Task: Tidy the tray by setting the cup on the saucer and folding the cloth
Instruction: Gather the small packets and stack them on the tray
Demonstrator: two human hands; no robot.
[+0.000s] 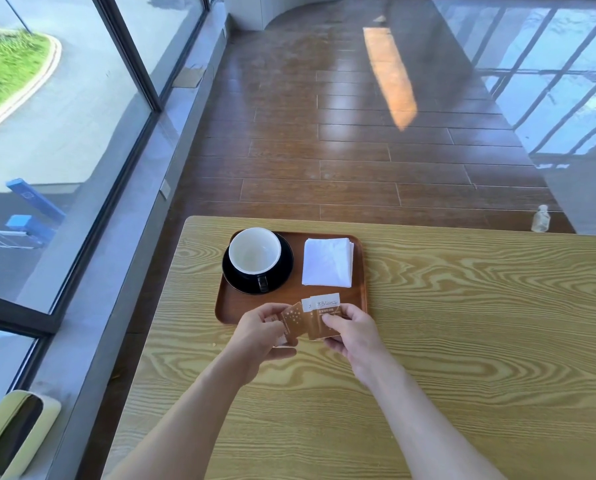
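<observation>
The cup (254, 250), white inside and empty, stands upright on the black saucer (282, 270) in the far left part of the brown wooden tray (227, 306), its dark handle turned toward the table's near edge. Beside it, in the tray's far right part, the white cloth (327, 262) lies folded into a neat square stack. The tray sits on the wood-grain table (463, 323) near its far left corner. Over the tray's near rim, both hands hold small brown sachets (319, 318). The left hand (258, 332) has its fingers closed on packets printed with white stars; the right hand (350, 332) pinches packets with white top strips bearing Chinese characters and Latin letters too small to read. A clear bottle (540, 219) stands on the floor beyond the table.
</observation>
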